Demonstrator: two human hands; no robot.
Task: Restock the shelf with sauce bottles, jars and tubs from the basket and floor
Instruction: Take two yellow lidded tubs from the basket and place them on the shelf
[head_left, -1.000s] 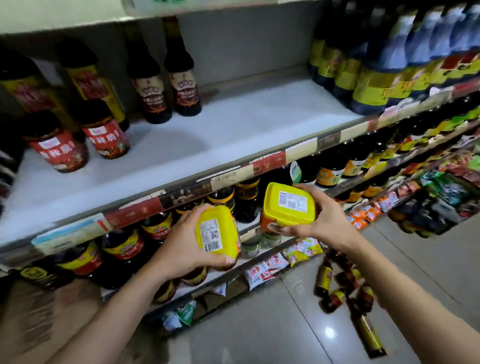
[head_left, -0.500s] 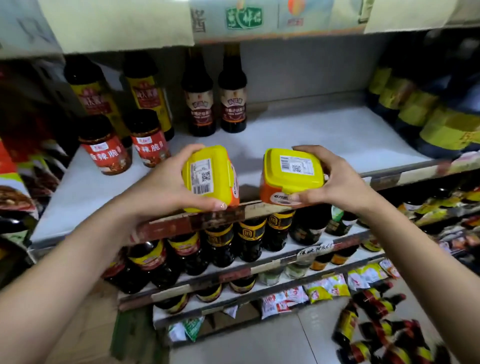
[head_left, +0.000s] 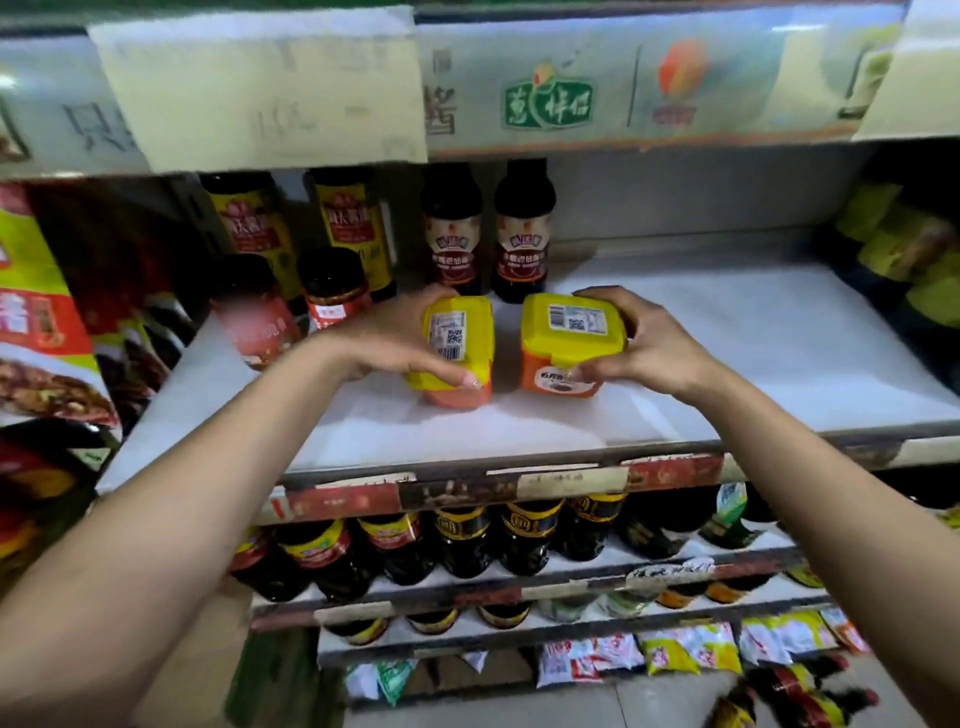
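Observation:
Two orange sauce tubs with yellow lids sit side by side over the white shelf (head_left: 701, 364). My left hand (head_left: 384, 338) grips the left tub (head_left: 460, 353), which is tilted so its barcoded lid faces me. My right hand (head_left: 644, 343) grips the right tub (head_left: 569, 345) by its lid edge; that tub is upright and looks set down on the shelf. Behind them stand two dark bottles (head_left: 488, 234). Red-labelled jars (head_left: 332, 291) stand to the left.
Taller yellow-labelled bottles (head_left: 301, 228) stand at the back left. Yellow-labelled bottles (head_left: 904, 249) fill the shelf's right end. The shelf below holds a row of dark jars (head_left: 467, 540). Sachets (head_left: 675, 649) lie on the lowest shelf, and several bottles (head_left: 779, 701) lie on the floor.
Both hands have carried the tubs from below the shelf edge up and forward onto the white shelf. The camera view has risen with them.

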